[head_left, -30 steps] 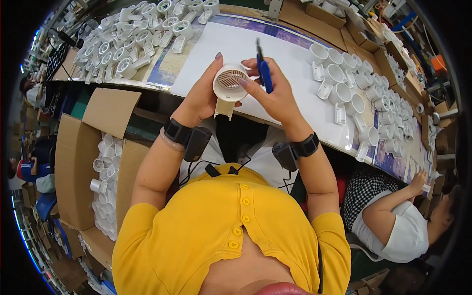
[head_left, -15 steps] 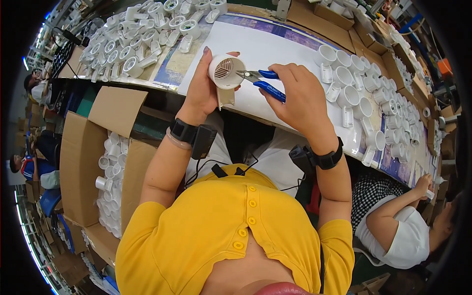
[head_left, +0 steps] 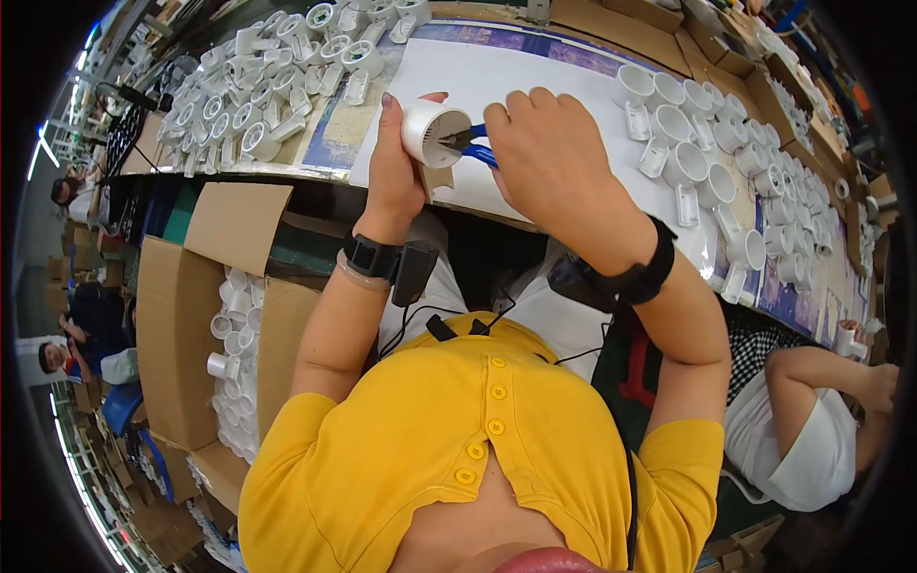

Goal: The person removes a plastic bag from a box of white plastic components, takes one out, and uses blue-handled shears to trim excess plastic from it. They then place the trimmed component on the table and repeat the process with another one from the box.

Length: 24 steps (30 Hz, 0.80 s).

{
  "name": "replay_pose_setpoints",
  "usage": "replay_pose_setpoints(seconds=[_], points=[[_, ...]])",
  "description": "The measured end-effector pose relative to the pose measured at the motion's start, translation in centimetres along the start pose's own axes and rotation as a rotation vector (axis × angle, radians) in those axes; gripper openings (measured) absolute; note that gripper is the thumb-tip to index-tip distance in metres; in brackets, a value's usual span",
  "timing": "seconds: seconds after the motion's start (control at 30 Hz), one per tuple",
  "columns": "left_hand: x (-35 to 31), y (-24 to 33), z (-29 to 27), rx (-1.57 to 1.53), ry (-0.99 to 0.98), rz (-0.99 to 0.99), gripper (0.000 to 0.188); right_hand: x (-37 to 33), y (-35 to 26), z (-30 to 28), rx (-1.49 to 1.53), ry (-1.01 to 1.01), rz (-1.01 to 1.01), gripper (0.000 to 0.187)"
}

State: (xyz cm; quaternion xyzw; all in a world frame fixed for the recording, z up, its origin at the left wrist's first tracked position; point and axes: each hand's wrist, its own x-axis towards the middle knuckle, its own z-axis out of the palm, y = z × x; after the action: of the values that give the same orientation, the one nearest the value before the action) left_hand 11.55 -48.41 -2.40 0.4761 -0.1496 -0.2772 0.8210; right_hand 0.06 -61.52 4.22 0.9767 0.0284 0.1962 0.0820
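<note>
My left hand grips a round white plastic part over the near edge of the white work table, its open face turned to the right. My right hand holds blue-handled pliers whose dark jaws touch the rim of that part. Most of the pliers' handles are hidden under my right fingers. Both wrists wear black bands.
Several white plastic parts lie in a heap at the table's far left and in rows along its right side. An open cardboard box with more white parts stands at my left. Another seated person is at my right.
My right hand has turned the pliers from upright to level and brought their jaws onto the white part. Both hands have shifted slightly up the picture.
</note>
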Motion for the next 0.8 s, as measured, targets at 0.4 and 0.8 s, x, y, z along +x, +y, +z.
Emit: replay_pose_setpoints(seconds=[0.4,0.8], points=[[0.8,-1.2,-0.2,0.008,0.077,0.128,0.061,2.7,-0.9,1.2,-0.125,-0.148,-0.070,0.007],[0.8,-1.6,-0.3,-0.045,0.108,0.169,0.059,4.1,-0.5,0.8,0.017,-0.264,-0.098,0.007]])
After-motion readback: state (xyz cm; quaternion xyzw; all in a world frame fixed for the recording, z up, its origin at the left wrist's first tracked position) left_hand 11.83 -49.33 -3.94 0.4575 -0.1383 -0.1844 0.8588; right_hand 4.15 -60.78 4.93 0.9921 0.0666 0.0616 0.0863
